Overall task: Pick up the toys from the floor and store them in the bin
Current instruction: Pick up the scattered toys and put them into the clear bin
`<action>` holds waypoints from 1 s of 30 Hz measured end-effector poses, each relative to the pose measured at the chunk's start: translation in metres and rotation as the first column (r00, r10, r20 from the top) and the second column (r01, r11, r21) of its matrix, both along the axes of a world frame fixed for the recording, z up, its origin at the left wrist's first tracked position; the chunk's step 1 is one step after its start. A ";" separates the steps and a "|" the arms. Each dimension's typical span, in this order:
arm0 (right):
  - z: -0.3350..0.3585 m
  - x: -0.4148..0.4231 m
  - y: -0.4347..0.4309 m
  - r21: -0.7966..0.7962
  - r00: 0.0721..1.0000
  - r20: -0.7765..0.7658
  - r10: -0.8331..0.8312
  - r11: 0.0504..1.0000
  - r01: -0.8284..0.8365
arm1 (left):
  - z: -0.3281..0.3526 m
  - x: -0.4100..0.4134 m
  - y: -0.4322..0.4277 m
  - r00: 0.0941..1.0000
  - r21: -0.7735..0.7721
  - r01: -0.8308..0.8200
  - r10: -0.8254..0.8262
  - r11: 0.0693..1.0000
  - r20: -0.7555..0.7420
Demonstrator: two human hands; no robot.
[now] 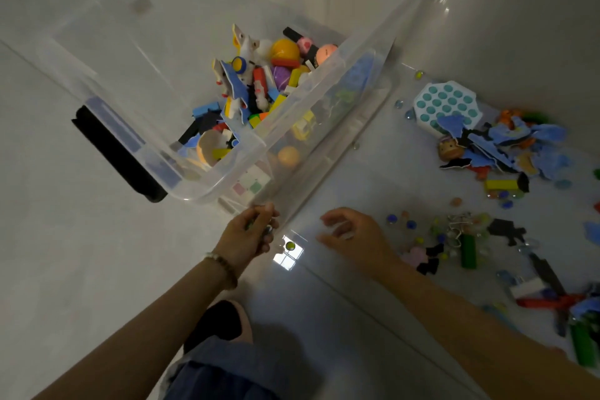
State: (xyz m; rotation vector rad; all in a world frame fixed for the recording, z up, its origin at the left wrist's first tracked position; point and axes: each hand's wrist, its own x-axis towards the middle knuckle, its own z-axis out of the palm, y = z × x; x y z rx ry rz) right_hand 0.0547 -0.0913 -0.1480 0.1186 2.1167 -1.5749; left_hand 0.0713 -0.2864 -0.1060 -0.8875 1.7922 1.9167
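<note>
My left hand (250,232) has its grip curled tight round some small marbles (268,230) (I glimpse 2 between the fingers; more may be hidden), right at the near corner of the clear bin (227,172). My right hand (352,235) hovers over the floor (97,253), its grip loose and half-open, holding nothing.

On the floor between my hands lies 1 loose marble (290,245). I judge it hard, glassy and quick to roll on this glossy tile, so I would come from above and pinch it at its widest part. The blue foam puzzle pieces (506,143) look light and floppy, best pinched by an edge. The bubble-pop toy (446,101) looks soft, best taken at its rim.

I count 1 bin, its near end already heaped with toys, 1 bubble-pop toy and 2 green blocks (468,250). The foam pieces and scattered marbles to my right are too jumbled to count.
</note>
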 end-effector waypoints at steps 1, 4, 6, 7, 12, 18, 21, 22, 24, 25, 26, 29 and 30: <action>-0.004 0.009 -0.008 -0.013 1.000 0.013 0.028 1.000 -0.028 | 0.000 0.005 -0.005 0.998 -0.083 0.046 -0.048 0.996 -0.027; -0.013 0.036 -0.034 -0.008 0.993 -0.058 0.102 0.995 -0.103 | -0.002 0.019 -0.017 0.996 -0.172 0.049 -0.061 0.984 -0.066; -0.019 0.048 -0.048 0.090 0.974 -0.136 0.181 0.981 -0.170 | -0.003 0.028 -0.024 0.997 -0.190 0.029 -0.042 0.981 -0.065; -0.021 0.052 -0.053 0.152 0.962 -0.173 0.214 0.970 -0.188 | -0.005 0.032 -0.027 0.997 -0.197 0.026 -0.039 0.980 -0.059; -0.024 0.054 -0.064 0.231 0.941 -0.254 0.225 0.959 -0.166 | -0.008 0.042 -0.031 0.998 -0.197 0.016 -0.028 0.980 -0.057; -0.023 0.035 -0.022 0.184 0.978 -0.178 -0.110 0.972 0.143 | -0.004 0.029 -0.014 0.996 -0.089 0.043 -0.049 0.995 -0.074; -0.008 0.018 -0.002 0.047 0.964 -0.051 -0.262 0.963 0.265 | -0.002 0.015 0.004 0.998 0.002 0.045 -0.045 0.999 -0.033; 0.001 0.013 0.002 -0.010 0.958 -0.037 -0.285 0.959 0.285 | -0.003 0.010 0.013 0.999 0.049 0.049 -0.049 0.998 -0.004; 0.021 0.008 0.006 -0.099 0.961 -0.083 -0.264 0.962 0.255 | -0.004 0.002 0.033 0.996 0.162 0.044 -0.057 0.986 0.075; 0.030 0.008 0.006 -0.122 0.967 -0.129 -0.218 0.972 0.203 | -0.004 -0.001 0.043 0.990 0.209 0.049 -0.075 0.977 0.116; 0.038 0.009 0.006 -0.125 0.972 -0.176 -0.156 0.983 0.135 | -0.005 -0.003 0.053 0.983 0.254 0.070 -0.109 0.965 0.145; 0.046 0.007 0.017 -0.056 0.969 -0.242 -0.048 0.998 0.036 | -0.006 -0.008 0.079 0.979 0.375 0.082 -0.144 0.924 0.142; 0.045 0.004 0.028 -0.035 0.968 -0.235 -0.086 0.996 0.080 | -0.005 -0.011 0.085 0.982 0.384 0.062 -0.124 0.921 0.139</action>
